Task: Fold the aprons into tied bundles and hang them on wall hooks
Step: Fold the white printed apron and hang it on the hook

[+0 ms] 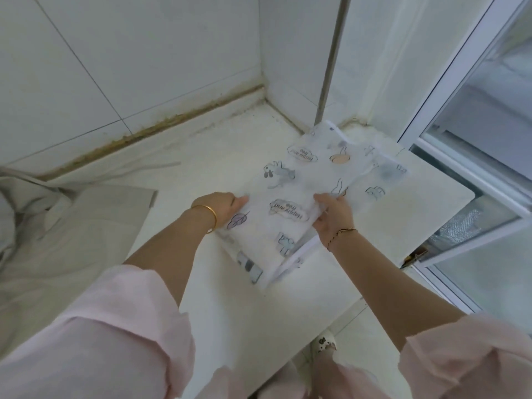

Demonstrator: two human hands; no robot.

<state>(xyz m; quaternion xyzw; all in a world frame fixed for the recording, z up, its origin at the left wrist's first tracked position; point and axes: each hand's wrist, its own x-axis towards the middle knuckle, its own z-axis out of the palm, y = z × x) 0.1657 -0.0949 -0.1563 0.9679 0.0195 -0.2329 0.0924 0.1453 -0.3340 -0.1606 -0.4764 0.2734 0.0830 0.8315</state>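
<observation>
A thin white apron [313, 182] printed with cartoon animals and "Happy and free" clouds lies folded into a long strip on the white counter [218, 156], running from the near middle toward the far right corner. My left hand [223, 208] holds the strip's left edge, fingers tucked at the fabric. My right hand [332, 214] grips the right edge, thumb on top. A white strap [290, 262] trails from the strip's near end. A second, beige apron [72, 226] lies crumpled at the left.
White tiled walls [144, 53] meet in a corner behind the counter, with a stained seam along the base. A sliding window with a white frame [449, 82] stands at the right. The counter's front edge drops to the floor, where a patterned slipper [324, 345] shows.
</observation>
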